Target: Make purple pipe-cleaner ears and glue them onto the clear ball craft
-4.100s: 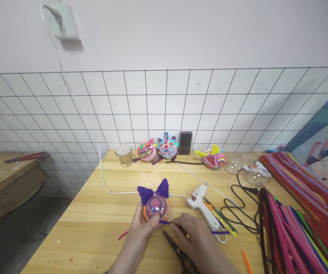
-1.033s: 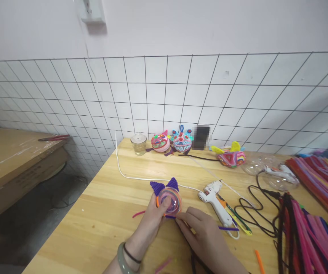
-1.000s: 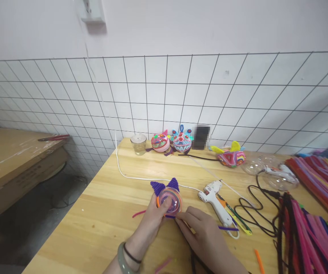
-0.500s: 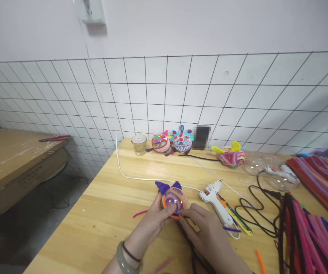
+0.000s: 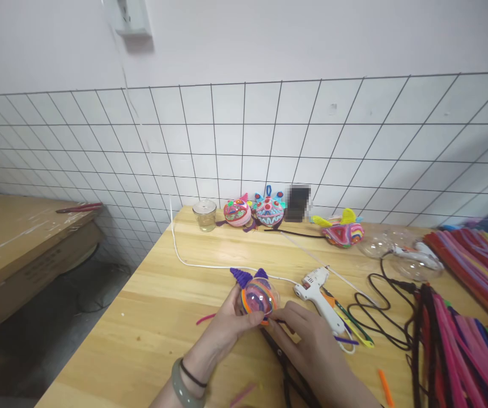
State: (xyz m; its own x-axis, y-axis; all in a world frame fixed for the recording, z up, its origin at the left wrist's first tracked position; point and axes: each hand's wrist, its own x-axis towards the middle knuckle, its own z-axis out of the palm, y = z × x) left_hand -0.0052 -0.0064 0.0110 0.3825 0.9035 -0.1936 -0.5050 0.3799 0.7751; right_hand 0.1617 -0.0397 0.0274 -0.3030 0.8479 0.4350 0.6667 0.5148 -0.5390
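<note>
We count one clear ball with two purple pipe-cleaner ears, held just above the desk, and we place everything else from it. Our left hand cups the ball from the near left, thumb pressed on its front, so that grip is closed around it. Our right hand meets it from the near right, fingertips pinching at its lower edge; what they pinch we cannot tell. Just right of the ball lies one white glue gun. Behind it, against the wall, stand three finished pipe-cleaner figures and one glass jar. Far right lie pipe-cleaner bundles, too many to count. Compared with a second ago, the ball has turned, its ears tipped away, and the purple strand under it no longer shows.
</note>
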